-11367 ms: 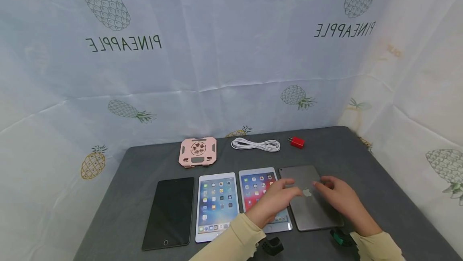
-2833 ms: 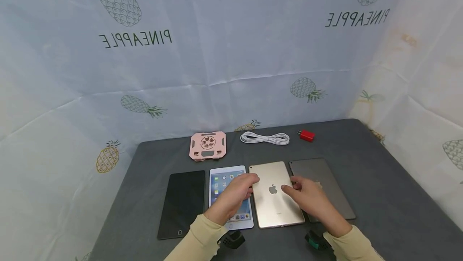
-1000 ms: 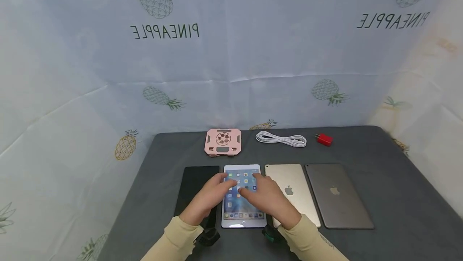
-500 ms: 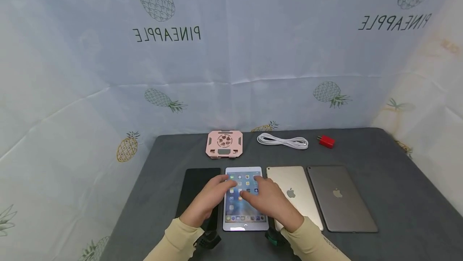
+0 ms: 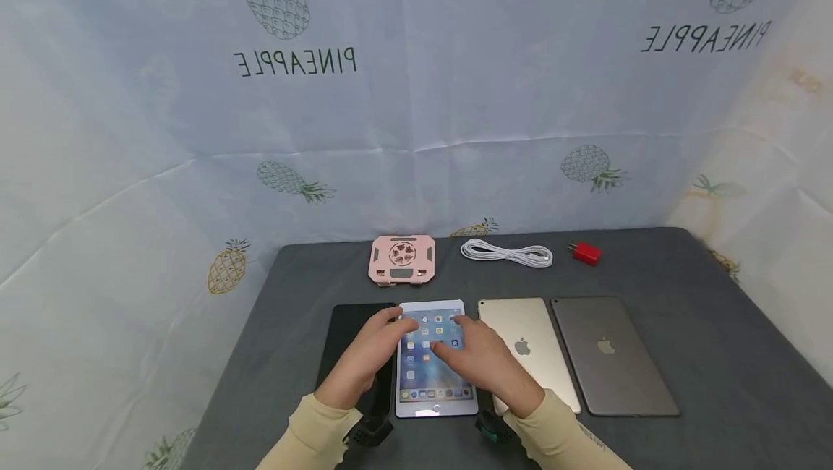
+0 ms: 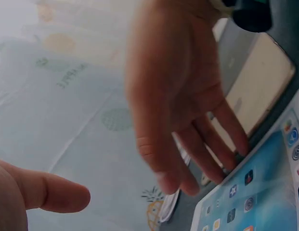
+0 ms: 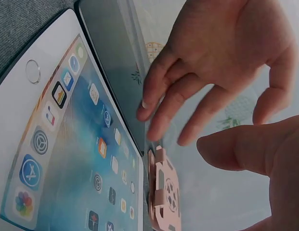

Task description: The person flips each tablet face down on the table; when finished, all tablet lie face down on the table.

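Observation:
In the head view a white tablet [image 5: 436,376] lies face up, its screen lit with app icons. My left hand [image 5: 367,354] hovers by its upper left edge, fingers loose and thumb over the screen. My right hand [image 5: 484,354] is at the right edge, thumb over the screen; in the left wrist view its fingertips [image 6: 240,147] rest at the tablet's edge. A gold tablet [image 5: 523,347] and a grey tablet [image 5: 607,347] lie back up to the right. Partly behind my left hand is a dark-screened black tablet [image 5: 345,322].
Along the back of the dark tabletop [image 5: 703,354] are a pink case-like plate with a round cutout [image 5: 402,260], a coiled white cable [image 5: 507,253] and a red plug adapter [image 5: 586,253]. A pineapple-print cloth [image 5: 416,94] hangs behind.
Earlier the hands were at the grey tablet, then the gold one, which first lay screen up and now shows its back. In the last half second the white tablet slid slightly left.

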